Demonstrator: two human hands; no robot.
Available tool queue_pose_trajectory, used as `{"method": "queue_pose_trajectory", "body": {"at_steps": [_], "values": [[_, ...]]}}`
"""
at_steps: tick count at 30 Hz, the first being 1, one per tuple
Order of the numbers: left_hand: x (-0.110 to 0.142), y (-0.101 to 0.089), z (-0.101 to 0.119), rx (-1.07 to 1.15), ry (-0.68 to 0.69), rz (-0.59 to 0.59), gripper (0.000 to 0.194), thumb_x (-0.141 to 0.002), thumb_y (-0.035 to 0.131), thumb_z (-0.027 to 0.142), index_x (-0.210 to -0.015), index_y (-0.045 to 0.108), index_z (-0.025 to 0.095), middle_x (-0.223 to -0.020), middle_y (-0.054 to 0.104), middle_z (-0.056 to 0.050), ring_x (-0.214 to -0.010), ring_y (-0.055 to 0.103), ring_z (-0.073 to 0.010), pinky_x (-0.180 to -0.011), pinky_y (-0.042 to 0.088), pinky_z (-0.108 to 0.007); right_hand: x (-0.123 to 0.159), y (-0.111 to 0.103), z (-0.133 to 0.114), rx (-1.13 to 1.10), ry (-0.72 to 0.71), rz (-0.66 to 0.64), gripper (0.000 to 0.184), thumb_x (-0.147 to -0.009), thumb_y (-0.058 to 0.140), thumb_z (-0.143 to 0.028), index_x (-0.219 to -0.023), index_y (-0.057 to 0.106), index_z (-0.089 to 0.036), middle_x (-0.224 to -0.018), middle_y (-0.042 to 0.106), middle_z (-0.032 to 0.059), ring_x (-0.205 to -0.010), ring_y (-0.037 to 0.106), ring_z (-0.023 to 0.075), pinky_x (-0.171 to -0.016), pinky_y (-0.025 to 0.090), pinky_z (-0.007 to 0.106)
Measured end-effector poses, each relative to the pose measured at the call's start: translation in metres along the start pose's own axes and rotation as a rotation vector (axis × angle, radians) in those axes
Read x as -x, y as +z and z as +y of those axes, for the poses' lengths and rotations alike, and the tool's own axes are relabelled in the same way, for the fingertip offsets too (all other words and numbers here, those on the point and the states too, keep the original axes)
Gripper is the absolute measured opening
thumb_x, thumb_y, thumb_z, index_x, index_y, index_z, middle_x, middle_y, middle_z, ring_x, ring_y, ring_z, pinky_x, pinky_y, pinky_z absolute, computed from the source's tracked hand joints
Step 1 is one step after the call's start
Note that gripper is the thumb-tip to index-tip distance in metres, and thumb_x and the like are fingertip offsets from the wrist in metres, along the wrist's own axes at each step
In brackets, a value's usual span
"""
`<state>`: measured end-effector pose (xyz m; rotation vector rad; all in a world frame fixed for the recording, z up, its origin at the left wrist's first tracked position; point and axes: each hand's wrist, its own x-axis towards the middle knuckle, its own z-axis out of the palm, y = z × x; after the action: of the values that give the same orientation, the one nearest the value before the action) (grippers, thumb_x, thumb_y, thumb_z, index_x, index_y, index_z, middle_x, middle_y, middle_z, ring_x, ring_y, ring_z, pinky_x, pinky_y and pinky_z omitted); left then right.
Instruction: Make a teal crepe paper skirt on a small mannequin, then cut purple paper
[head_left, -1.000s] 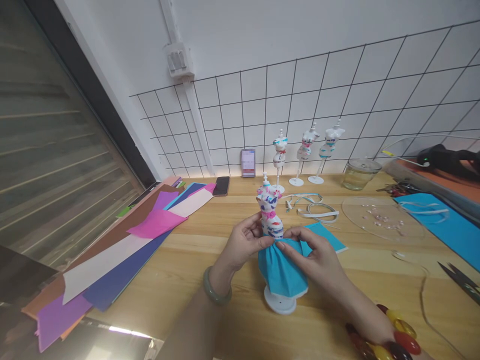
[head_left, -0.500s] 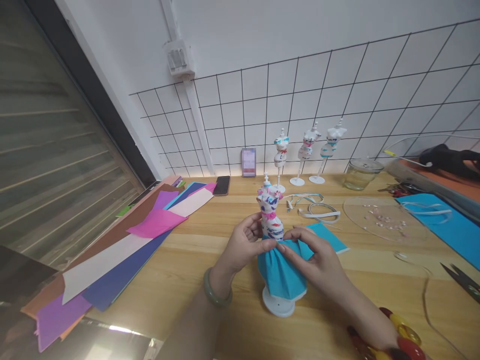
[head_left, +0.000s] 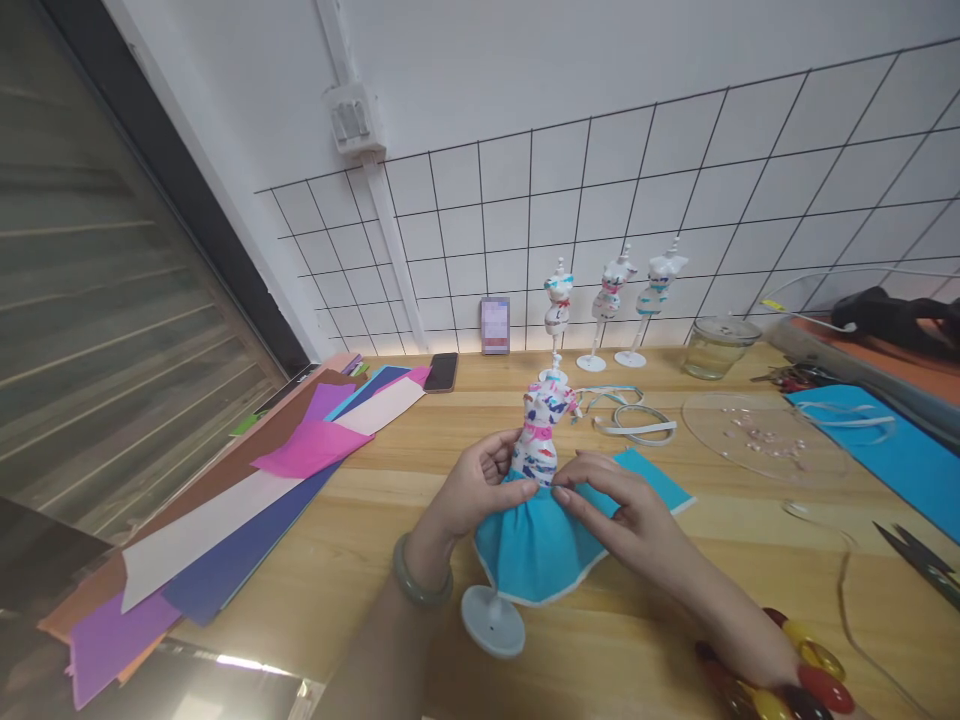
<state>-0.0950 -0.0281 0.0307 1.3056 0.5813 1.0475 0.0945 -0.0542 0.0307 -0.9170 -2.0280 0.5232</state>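
A small white dress-form mannequin (head_left: 538,440) with coloured patches and a pink waistband is tilted in front of me, its round base (head_left: 493,622) swung toward the lower left. Around its hips lies a gathered blue fabric skirt (head_left: 536,555) with a pale hem. My left hand (head_left: 484,480) is closed on the skirt's top edge and the mannequin's hip, thumb across the front. On the other side, my right hand (head_left: 619,500) pinches the upper edge of the skirt between thumb and fingers. A blue fabric piece (head_left: 652,478) lies just behind my right hand.
Fabric sheets (head_left: 247,520) are piled at left beside a dark phone (head_left: 443,372). Several mannequins (head_left: 611,290) stand along the wall. At right are a glass jar (head_left: 720,347), a clear plate (head_left: 697,440) with small beads, blue fabric (head_left: 900,470) and black scissors (head_left: 919,555).
The mannequin has tipped, its top going right and its base swinging left. The skirt has spread to the left in my hands. Both hands keep their grip.
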Motion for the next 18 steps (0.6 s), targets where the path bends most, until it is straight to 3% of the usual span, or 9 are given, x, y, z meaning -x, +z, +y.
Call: {"method": "queue_pose_trajectory", "body": {"at_steps": [7, 10, 15, 18], "values": [[0.002, -0.004, 0.011, -0.003, 0.022, 0.064, 0.058, -0.06, 0.073, 0.02, -0.115, 0.054, 0.016, -0.113, 0.059, -0.012, -0.103, 0.054, -0.0253, -0.085, 0.042, -0.033, 0.002, 0.004, 0.025, 0.184, 0.012, -0.089, 0.031, -0.086, 0.042, -0.022, -0.116, 0.052, -0.023, -0.115, 0.059, 0.0072, -0.109, 0.049, 0.0224, -0.095, 0.035, 0.042], [0.003, -0.003, 0.011, 0.034, 0.027, 0.037, 0.059, -0.059, 0.073, 0.021, -0.114, 0.054, 0.015, -0.112, 0.059, -0.012, -0.101, 0.055, -0.0255, -0.085, 0.042, -0.034, 0.002, 0.008, 0.032, 0.199, 0.023, -0.087, 0.034, -0.087, 0.041, -0.021, -0.12, 0.05, -0.022, -0.119, 0.056, 0.0085, -0.117, 0.042, 0.023, -0.097, 0.032, 0.043], [0.005, -0.006, 0.011, 0.103, 0.025, 0.046, 0.059, -0.057, 0.074, 0.023, -0.113, 0.056, 0.016, -0.108, 0.06, -0.011, -0.098, 0.055, -0.0242, -0.083, 0.042, -0.032, -0.001, 0.003, 0.028, 0.088, 0.051, -0.062, 0.024, -0.087, 0.043, -0.027, -0.101, 0.061, -0.021, -0.097, 0.064, 0.0081, -0.095, 0.056, 0.021, -0.084, 0.043, 0.035], [0.004, -0.009, 0.01, 0.139, 0.019, 0.085, 0.058, -0.058, 0.073, 0.025, -0.112, 0.056, 0.015, -0.106, 0.06, -0.011, -0.094, 0.056, -0.0229, -0.08, 0.043, -0.031, -0.002, -0.008, 0.017, 0.013, 0.148, -0.049, 0.024, -0.085, 0.044, -0.034, -0.084, 0.063, -0.02, -0.082, 0.066, 0.0055, -0.079, 0.059, 0.0194, -0.07, 0.046, 0.03]]}}
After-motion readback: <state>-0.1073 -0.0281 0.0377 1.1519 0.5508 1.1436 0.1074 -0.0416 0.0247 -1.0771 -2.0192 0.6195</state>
